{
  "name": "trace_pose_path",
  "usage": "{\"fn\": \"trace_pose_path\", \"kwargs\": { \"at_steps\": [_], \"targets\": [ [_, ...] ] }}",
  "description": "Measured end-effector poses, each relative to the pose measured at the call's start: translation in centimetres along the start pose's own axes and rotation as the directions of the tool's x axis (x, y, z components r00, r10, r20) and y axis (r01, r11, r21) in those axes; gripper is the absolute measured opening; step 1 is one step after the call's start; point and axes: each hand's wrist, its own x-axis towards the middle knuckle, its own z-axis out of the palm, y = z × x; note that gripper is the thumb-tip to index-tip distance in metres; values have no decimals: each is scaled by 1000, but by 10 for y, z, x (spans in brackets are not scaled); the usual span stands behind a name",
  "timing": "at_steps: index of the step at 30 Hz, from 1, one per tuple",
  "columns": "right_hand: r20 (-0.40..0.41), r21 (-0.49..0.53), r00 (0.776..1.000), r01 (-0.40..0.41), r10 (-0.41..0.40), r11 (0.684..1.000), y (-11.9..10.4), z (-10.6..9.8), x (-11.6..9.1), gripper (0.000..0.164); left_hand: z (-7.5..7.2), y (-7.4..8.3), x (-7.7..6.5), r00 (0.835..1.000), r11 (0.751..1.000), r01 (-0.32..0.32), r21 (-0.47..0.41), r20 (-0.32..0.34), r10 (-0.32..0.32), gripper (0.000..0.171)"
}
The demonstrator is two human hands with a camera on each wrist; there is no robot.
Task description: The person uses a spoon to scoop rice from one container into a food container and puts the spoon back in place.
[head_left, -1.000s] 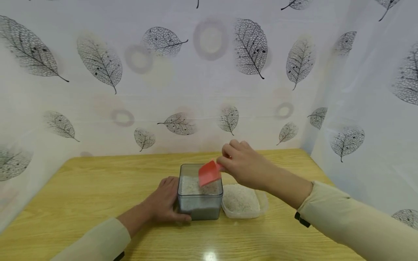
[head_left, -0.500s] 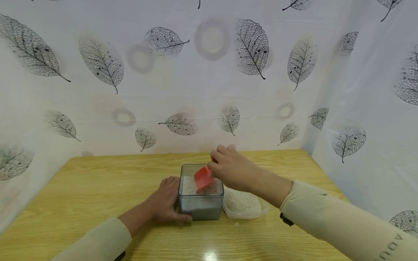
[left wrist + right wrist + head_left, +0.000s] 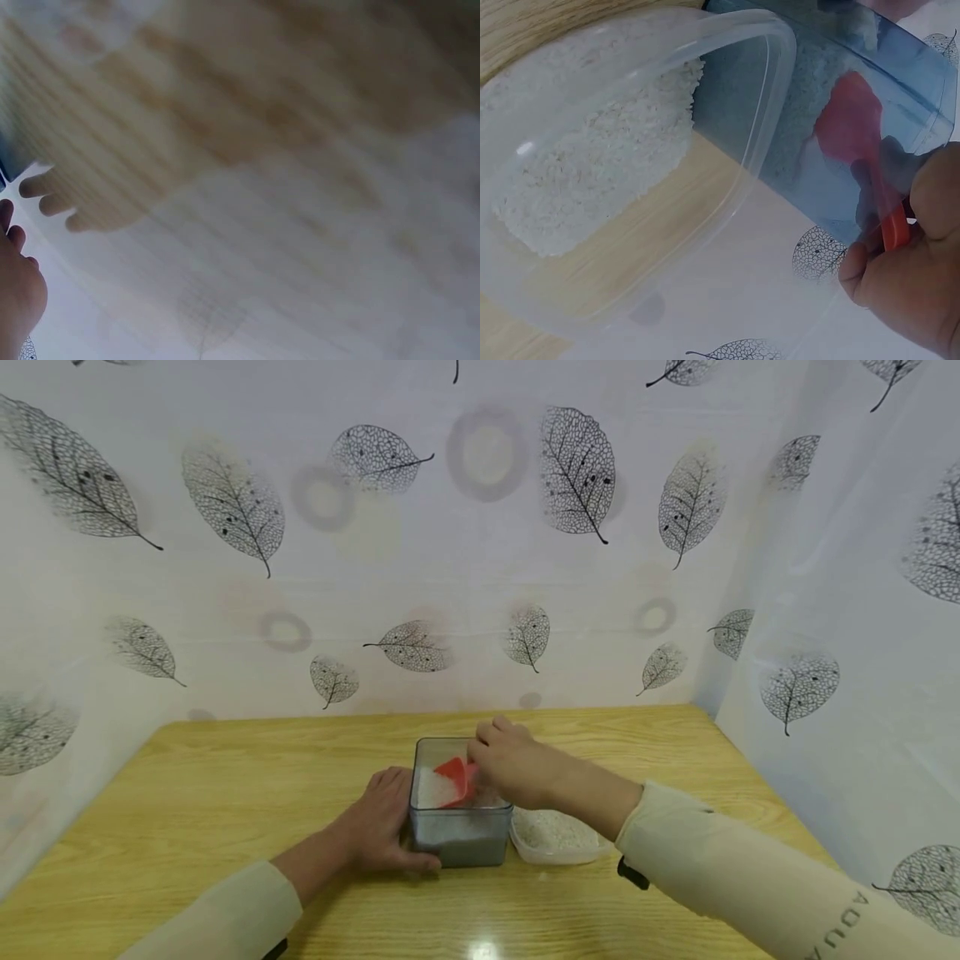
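Note:
In the head view, a clear grey-blue square storage container [image 3: 459,843] holds white rice [image 3: 433,787]. My right hand [image 3: 517,768] reaches over its right rim and grips the handle of a red scoop [image 3: 459,779]. The scoop's bowl is tilted down at the rice inside. In the right wrist view, the thumb and fingers pinch the red handle [image 3: 893,226], and the bowl shows through the container's wall. My left hand [image 3: 382,831] rests along the container's left side, thumb stretched across its front corner. The left wrist view shows only part of that hand [image 3: 19,292] at its edge.
Right beside the container stands a shallow clear plastic tub [image 3: 558,857] with rice piled in it, partly under my right forearm. Both stand on a wood-grain table [image 3: 247,793]. A leaf-patterned white curtain [image 3: 420,560] closes off the back and sides.
My right hand has moved left and down with the scoop, from above the container's right rim to inside it at the rice. The left hand has stayed in place.

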Motion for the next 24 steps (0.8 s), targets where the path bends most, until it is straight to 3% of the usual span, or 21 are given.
{"fn": "trace_pose_path", "kwargs": {
  "at_steps": [8,15,24],
  "targets": [
    [-52,19,999,2,-1,1000,1,4,-1,18,0,0,0,999,999,34,13,24,-35,119],
    [-136,8,991,19,-18,1000,3,5,-5,21,-2,0,1,1000,1000,0,11,-12,0,114],
    [-215,108,975,-28,51,994,6,12,-12,20,-1,0,0,1000,1000,-15,4,-25,15,115]
  ]
}}
